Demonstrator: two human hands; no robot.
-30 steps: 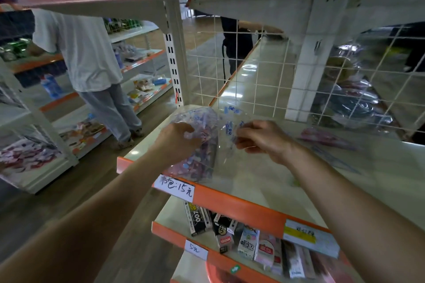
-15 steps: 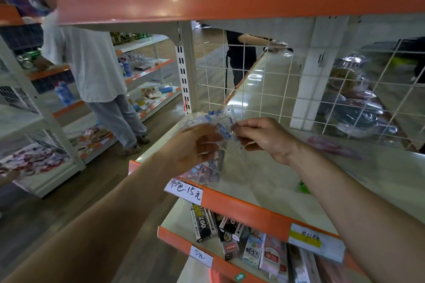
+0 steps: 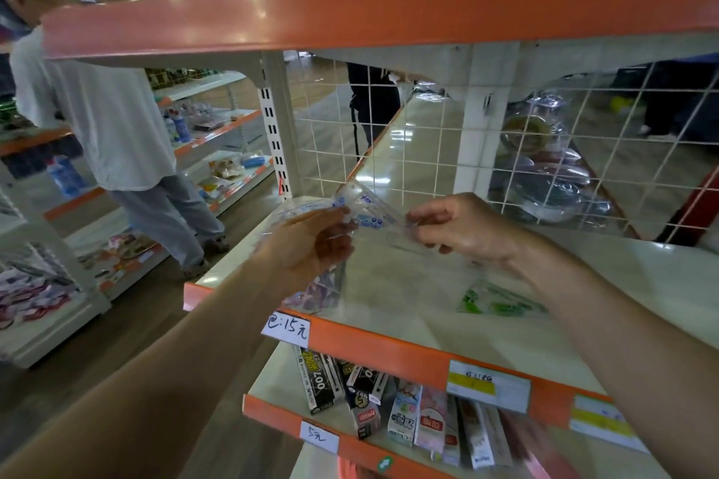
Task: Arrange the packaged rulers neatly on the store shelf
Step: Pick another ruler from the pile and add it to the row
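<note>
Since 1.0 s ago: packet (image 3: 369,216) has come up off the pile (image 3: 317,294) and now hangs in the air between both hands, above and behind the tag (image 3: 286,327).

Left hand (image 3: 311,249): fingers curled round the packet's left end. Right hand (image 3: 463,229): fingertips pinch its right end. Packet is clear film with blue print (the rulers inside are too blurred to count).

Key relation: long axis runs hand to hand, roughly along the shelf (image 3: 408,284) front, with the far edge tipped up. The left hand sits almost over the pile, which lies just behind the tag. Judgement: the set-down goes down and leftward, left hand leading.

Surface: pale, glossy board, likely slippery under film. A green packet (image 3: 502,301) lies loose, well right of the tag.

Room: mesh (image 3: 408,152) closes the back; the upper board hangs low overhead.
</note>
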